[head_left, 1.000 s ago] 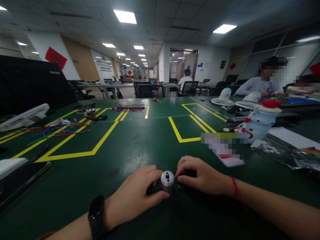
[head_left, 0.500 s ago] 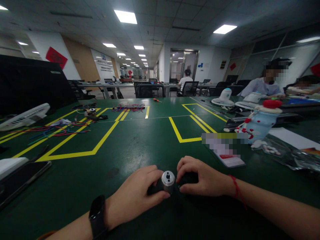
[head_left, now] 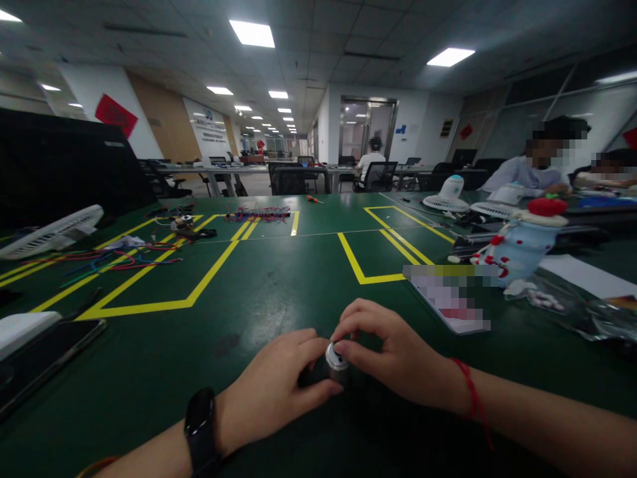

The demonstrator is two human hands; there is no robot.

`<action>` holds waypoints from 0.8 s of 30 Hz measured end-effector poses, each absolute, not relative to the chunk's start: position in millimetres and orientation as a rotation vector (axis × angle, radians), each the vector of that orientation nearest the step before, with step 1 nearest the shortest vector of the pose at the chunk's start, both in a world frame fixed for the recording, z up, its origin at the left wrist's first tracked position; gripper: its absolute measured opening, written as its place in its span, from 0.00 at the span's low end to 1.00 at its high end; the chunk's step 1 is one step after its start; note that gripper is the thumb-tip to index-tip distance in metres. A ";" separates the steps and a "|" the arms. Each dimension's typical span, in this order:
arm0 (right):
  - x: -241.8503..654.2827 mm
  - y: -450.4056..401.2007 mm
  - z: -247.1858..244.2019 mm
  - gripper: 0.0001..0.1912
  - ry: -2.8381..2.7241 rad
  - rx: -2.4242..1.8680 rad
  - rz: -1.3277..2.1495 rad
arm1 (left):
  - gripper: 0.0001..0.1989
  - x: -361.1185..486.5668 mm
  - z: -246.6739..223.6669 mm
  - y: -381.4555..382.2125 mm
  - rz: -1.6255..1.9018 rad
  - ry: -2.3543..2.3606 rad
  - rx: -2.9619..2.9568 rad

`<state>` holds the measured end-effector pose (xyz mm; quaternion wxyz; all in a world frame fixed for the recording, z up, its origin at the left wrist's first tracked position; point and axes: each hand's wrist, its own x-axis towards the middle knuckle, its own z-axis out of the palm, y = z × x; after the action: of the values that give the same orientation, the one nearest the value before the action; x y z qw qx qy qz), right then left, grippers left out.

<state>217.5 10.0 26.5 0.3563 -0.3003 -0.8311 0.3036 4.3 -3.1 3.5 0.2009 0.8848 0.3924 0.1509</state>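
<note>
Between the thumb and forefinger of my left hand (head_left: 279,372) stands a small silver cylinder (head_left: 337,372), upright on the green table (head_left: 279,279). It looks like a small motor, with dark holes in its flat top. My right hand (head_left: 393,345) reaches over it from the right, thumb and forefinger pinched together at the cylinder's top face. Those fingertips cover part of the top, and whatever they may hold between them is hidden.
Coloured wires (head_left: 124,255) and a phone (head_left: 50,365) lie at left. An orange screwdriver (head_left: 314,199) is at the far side. On the right are a blurred card (head_left: 448,305), a blue bottle (head_left: 527,245) and a white fan (head_left: 448,196). A person (head_left: 527,169) sits beyond.
My right hand has risen from the table beside the cylinder and moved left, bringing its pinched fingertips onto the top. My left hand keeps its grip on the cylinder.
</note>
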 end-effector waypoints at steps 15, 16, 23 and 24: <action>231.3 20.4 25.2 0.09 -2.032 -0.920 0.934 | 0.11 4.8 4.3 -0.8 0.413 1.106 2.487; 236.5 26.6 23.3 0.10 -1.981 -0.980 0.927 | 0.11 4.9 4.8 -1.2 0.412 1.107 2.484; 271.1 66.2 1.6 0.14 -1.956 -1.330 0.762 | 0.10 4.8 6.8 -3.2 0.409 1.106 2.449; 272.4 67.6 -0.4 0.14 -1.972 -1.329 0.771 | 0.10 4.8 7.0 -3.1 0.409 1.105 2.450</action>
<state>272.4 67.6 -0.4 0.3155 -0.5045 -0.7485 0.2927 4.8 -3.1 7.0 0.2101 0.8810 0.3976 0.1470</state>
